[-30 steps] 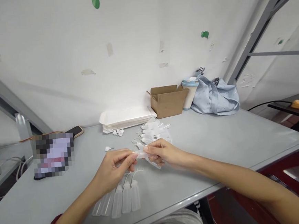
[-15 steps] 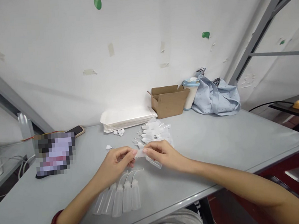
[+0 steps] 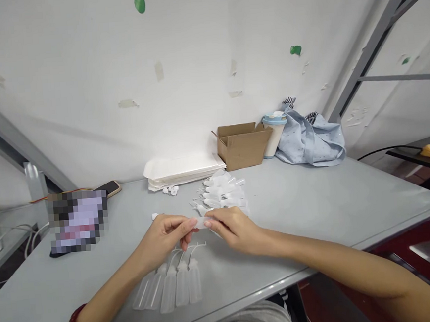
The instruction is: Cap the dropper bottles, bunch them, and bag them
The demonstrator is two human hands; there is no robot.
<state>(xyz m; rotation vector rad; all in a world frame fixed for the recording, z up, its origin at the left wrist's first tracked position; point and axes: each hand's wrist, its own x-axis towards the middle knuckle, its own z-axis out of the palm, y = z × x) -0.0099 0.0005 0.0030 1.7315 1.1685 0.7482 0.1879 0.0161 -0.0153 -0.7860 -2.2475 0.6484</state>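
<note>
Between my two hands is a small translucent plastic bottle point(image 3: 201, 223), held sideways over the table. My left hand point(image 3: 169, 232) pinches its left end with thumb and fingers. The right hand point(image 3: 235, 230) is closed around the other end, which is mostly hidden by the fingers. Below my left hand, several similar bottles point(image 3: 169, 289) lie side by side, with thin curved tubes point(image 3: 192, 249) at their necks. Just behind my hands is a pile of more translucent bottles point(image 3: 223, 190). A white cap point(image 3: 155, 216) shows partly behind my left hand.
White flat trays point(image 3: 182, 168) are stacked by the wall, with small white caps point(image 3: 171, 190) in front. Beside them stand an open cardboard box point(image 3: 243, 146), a lidded cup point(image 3: 274, 134) and a light blue cloth bag point(image 3: 310, 138). A phone point(image 3: 112, 188) lies at left on the grey table point(image 3: 296, 199).
My right hand has turned slightly over the bottle, its fingers now covering more of it. My left hand keeps its pinch, nearly in the same place.
</note>
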